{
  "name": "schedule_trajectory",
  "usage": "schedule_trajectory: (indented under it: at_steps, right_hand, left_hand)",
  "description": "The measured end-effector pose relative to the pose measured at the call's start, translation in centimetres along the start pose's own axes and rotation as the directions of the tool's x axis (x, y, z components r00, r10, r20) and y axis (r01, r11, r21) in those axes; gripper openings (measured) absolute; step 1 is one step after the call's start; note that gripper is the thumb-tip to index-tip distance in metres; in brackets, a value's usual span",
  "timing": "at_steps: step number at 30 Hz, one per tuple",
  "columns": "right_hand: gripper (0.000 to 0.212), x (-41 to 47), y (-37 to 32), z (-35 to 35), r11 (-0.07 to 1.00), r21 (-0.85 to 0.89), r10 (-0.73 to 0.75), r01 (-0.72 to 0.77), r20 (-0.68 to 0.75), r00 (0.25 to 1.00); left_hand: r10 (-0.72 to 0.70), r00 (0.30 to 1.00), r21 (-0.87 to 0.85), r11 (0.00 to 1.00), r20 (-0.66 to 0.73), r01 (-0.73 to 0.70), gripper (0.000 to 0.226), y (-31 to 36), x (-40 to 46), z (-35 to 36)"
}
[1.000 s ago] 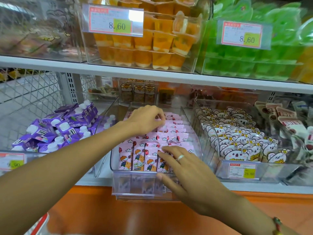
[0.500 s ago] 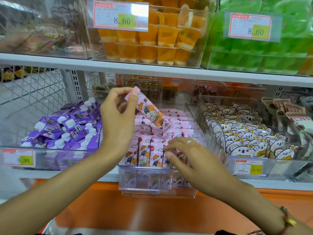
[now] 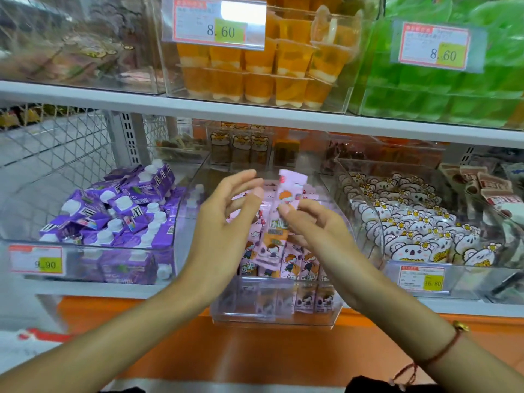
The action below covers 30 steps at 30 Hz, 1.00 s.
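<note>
Shop shelving (image 3: 255,109) behind: right hand (image 3: 317,231) pinches a pink sachet (image 3: 286,194) upright, left hand (image 3: 221,222) relaxed just beside it, above a clear bin (image 3: 272,310) of matching sachets (image 3: 290,265).

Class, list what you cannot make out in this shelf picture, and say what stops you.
Head view:
- Price tag small print: too small, with glare.
- Top-left bin contents: blurred by reflections.
- Middle-bin packets: partly hidden by left hand, right hand and held packet.
- Brown packets: cut off by the right edge.

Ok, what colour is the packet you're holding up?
Pale pink packet with an orange-haired cartoon figure and an orange band, seen best in the head view.
</note>
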State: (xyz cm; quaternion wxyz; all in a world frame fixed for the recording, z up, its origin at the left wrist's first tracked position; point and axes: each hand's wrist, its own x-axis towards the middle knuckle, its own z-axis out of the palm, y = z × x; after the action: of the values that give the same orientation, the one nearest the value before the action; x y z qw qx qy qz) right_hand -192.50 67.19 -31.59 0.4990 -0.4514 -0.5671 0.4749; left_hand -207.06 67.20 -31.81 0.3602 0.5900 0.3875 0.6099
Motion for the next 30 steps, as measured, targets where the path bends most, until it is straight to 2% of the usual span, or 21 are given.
schedule_trajectory:
  at_steps: [1,3,7,9,12,13,16,18,21,23,26,28,30]
  right_hand:
    - [0.021,0.2,0.1,-0.1,0.995,0.079,0.056,-0.055,-0.009,0.998]
    - [0.022,0.4,0.2,-0.2,0.980,0.177,0.091,-0.090,0.000,0.996]
    - [0.037,0.4,0.3,0.0,0.979,0.187,0.082,-0.079,-0.005,0.997]
    - [0.043,0.4,0.4,-0.2,0.977,0.201,0.080,-0.077,-0.005,0.997]
    - [0.024,0.5,0.1,-0.8,0.968,0.247,0.025,-0.042,0.072,0.997]
    - [0.025,0.5,-0.1,-1.0,0.964,0.262,0.018,-0.042,0.094,0.995]
    - [0.024,0.4,-0.2,-1.3,0.983,0.181,0.001,-0.020,0.104,0.995]
    - [0.022,0.3,-0.1,-1.4,0.993,0.115,-0.021,0.015,0.051,0.998]
    - [0.021,0.2,0.1,-1.4,0.996,0.078,-0.045,0.050,-0.061,0.997]
    - [0.024,0.1,0.1,-1.3,0.996,0.037,-0.078,0.082,-0.095,0.992]
    - [0.036,-0.1,0.0,-1.2,0.991,0.006,-0.130,0.131,-0.087,0.988]
    - [0.038,-0.1,-0.1,-1.3,0.993,-0.008,-0.121,0.121,-0.055,0.991]
    - [0.029,0.0,-0.2,-1.6,0.996,-0.017,-0.084,0.084,-0.024,0.996]
  left_hand:
    - [-0.004,1.000,0.028,1.000,0.026,0.003,0.029,-0.1,-0.1,0.0]
    - [-0.023,0.996,0.102,0.995,0.080,0.015,0.038,-0.3,-0.5,0.0]
    - [0.010,0.993,0.318,0.947,0.115,-0.047,0.043,-1.0,-0.7,-0.1]
    - [0.067,0.992,0.334,0.937,0.111,-0.101,0.038,-1.1,-0.5,-0.3]
    - [0.074,0.991,0.250,0.963,0.111,-0.100,0.033,-1.2,-0.2,-0.3]
    - [0.051,0.992,0.223,0.972,0.115,-0.076,0.032,-1.4,-0.2,-0.2]
    - [0.043,0.983,0.276,0.957,0.181,-0.093,0.024,-2.0,-0.3,-0.1]
    - [0.073,0.972,0.342,0.928,0.223,-0.148,0.022,-2.2,-0.5,-0.1]
    - [0.171,0.956,0.456,0.850,0.236,-0.265,0.037,-2.2,-0.3,0.0]
    - [0.205,0.955,0.486,0.825,0.215,-0.287,0.040,-2.0,-0.3,0.1]
    - [0.159,0.973,0.423,0.880,0.168,-0.217,0.031,-1.8,-0.2,0.2]
    - [0.058,0.982,0.276,0.955,0.177,-0.106,0.028,-1.5,0.0,0.2]
    - [-0.090,0.974,0.088,0.993,0.206,0.073,0.022,-0.9,0.4,0.2]
